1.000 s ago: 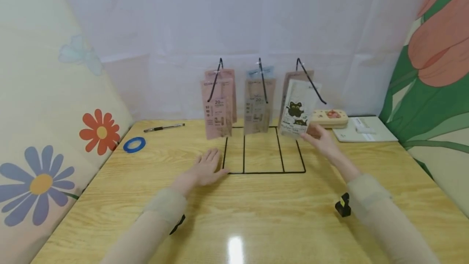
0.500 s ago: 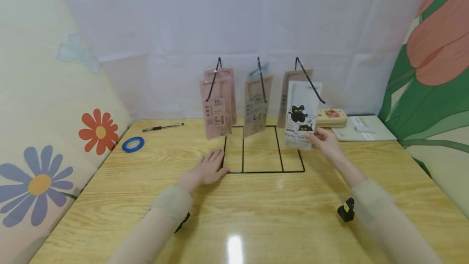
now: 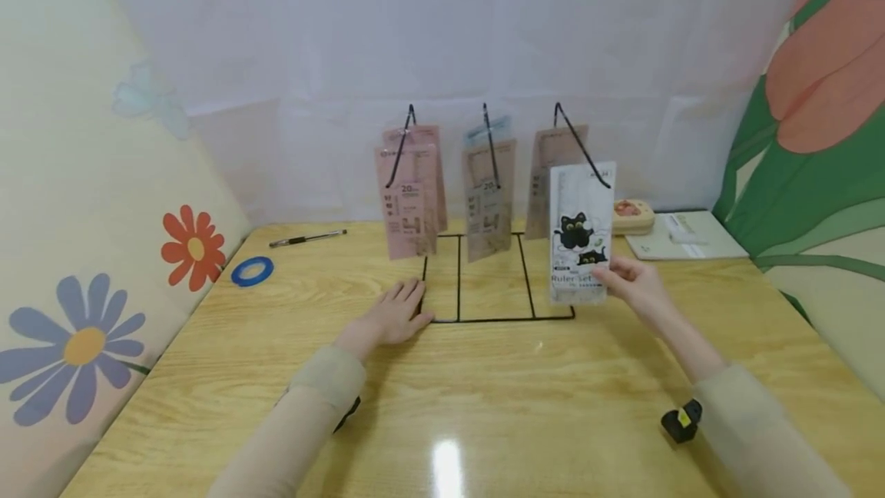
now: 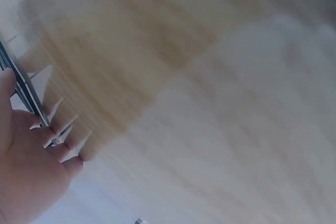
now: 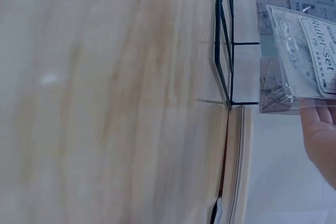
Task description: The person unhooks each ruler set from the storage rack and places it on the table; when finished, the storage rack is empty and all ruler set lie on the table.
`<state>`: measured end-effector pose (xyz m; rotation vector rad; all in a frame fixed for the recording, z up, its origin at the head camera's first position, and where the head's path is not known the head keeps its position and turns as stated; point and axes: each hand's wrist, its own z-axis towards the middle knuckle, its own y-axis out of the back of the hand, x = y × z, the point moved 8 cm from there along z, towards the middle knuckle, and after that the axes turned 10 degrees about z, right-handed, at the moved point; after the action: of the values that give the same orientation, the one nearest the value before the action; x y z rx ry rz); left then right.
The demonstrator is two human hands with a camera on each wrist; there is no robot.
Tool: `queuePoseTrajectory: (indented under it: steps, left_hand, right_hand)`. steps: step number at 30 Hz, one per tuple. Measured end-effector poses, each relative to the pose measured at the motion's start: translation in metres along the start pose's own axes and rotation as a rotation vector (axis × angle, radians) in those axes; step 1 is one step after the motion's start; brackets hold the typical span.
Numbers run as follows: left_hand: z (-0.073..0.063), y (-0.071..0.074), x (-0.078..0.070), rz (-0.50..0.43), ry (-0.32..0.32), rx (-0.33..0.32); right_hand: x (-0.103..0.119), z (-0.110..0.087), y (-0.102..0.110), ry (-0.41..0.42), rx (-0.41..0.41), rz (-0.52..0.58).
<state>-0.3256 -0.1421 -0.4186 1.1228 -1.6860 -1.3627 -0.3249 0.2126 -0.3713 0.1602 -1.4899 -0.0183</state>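
Our right hand (image 3: 636,287) reaches forward to the right end of the black wire rack (image 3: 499,320), pinching the lower right edge of a clear packet (image 3: 577,229), thumb in front and fingers behind. We see that packet upright in front of the rack's right hook (image 3: 577,135), whose tip crosses its upper corner; whether the hook passes through it we cannot tell. Our left hand (image 3: 392,315) lies palm down at the rack's front left corner, fingers extended, thumb set apart and touching the base wire; it grasps nothing that we can make out.

Through the held packet's plastic we read a card marked "Ruler set", printed with two black cats. On the rack's left hook we see two pink packets (image 3: 406,210), one behind the other; on its middle hook, a brownish packet (image 3: 489,210) before a bluish packet (image 3: 499,124). Another brownish packet (image 3: 538,210) hangs behind the one we hold. Beyond the rack's right end sits an oblong cream pencil case (image 3: 639,219), its contents hidden from us, with a pale notebook (image 3: 719,243) just beside it.
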Motion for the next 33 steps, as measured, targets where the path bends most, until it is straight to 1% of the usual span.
queuePoseTrajectory:
  steps: [5,8,11,13,17,19,21,25,27,29,33]
  left_hand:
    - [0.000,0.000,0.001,-0.010,0.002,-0.003]
    - [0.000,-0.001,0.001,-0.011,-0.001,0.004]
    - [0.001,-0.002,0.000,-0.008,-0.002,0.015]
    - [0.001,-0.002,0.000,-0.007,-0.003,0.023]
    - [0.000,-0.001,-0.002,-0.008,-0.004,0.032]
    - [0.000,0.000,-0.002,-0.008,0.000,0.035]
    - [-0.001,0.001,-0.001,-0.008,0.001,0.033]
    - [-0.001,0.002,0.000,0.000,0.009,0.033]
    - [-0.001,0.001,0.001,0.003,0.010,0.035]
    - [0.000,0.000,0.000,0.005,0.008,0.036]
    - [0.001,-0.002,0.000,0.010,0.004,0.035]
  right_hand:
    - [0.004,-0.017,0.002,0.020,0.024,-0.013]
    - [0.004,-0.031,0.005,0.028,0.034,-0.032]
    - [0.003,-0.048,0.012,0.019,0.044,-0.089]
    - [0.003,-0.060,0.020,0.024,0.042,-0.128]
    - [0.009,-0.083,0.039,0.078,0.020,-0.198]
    - [0.010,-0.091,0.050,0.089,0.006,-0.207]
    - [0.010,-0.096,0.063,0.081,0.001,-0.198]
    - [0.001,-0.099,0.083,-0.021,0.005,-0.160]
    - [-0.006,-0.098,0.089,-0.084,0.001,-0.186]
    - [-0.016,-0.096,0.091,-0.164,0.013,-0.208]
    - [-0.033,-0.088,0.091,-0.307,0.065,-0.349]
